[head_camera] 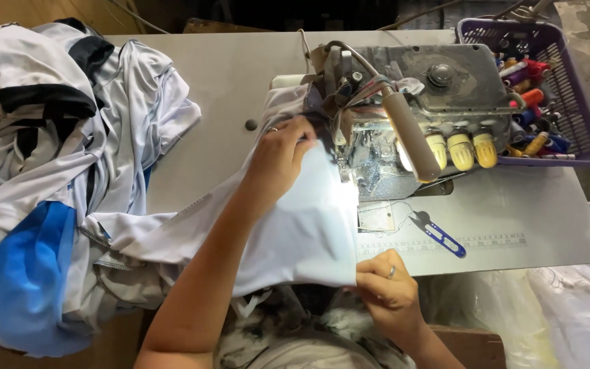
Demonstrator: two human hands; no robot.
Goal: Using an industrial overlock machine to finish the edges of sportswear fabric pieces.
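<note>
A white fabric piece [302,225] lies across the grey table [227,68] and runs under the presser foot of a grey overlock sewing machine [404,116]. My left hand [278,157] presses flat on the cloth just left of the needle area, fingers together. At the table's near edge my right hand [384,283] pinches the cloth's lower right corner; a ring shows on one finger. The machine's lamp [411,137] lights the fabric brightly.
A heap of white, black and blue garments [56,164] covers the table's left side. Blue-handled thread snips [438,232] lie right of the cloth. A purple basket [582,109] of thread spools stands at the far right. Clear plastic bags [554,314] sit below.
</note>
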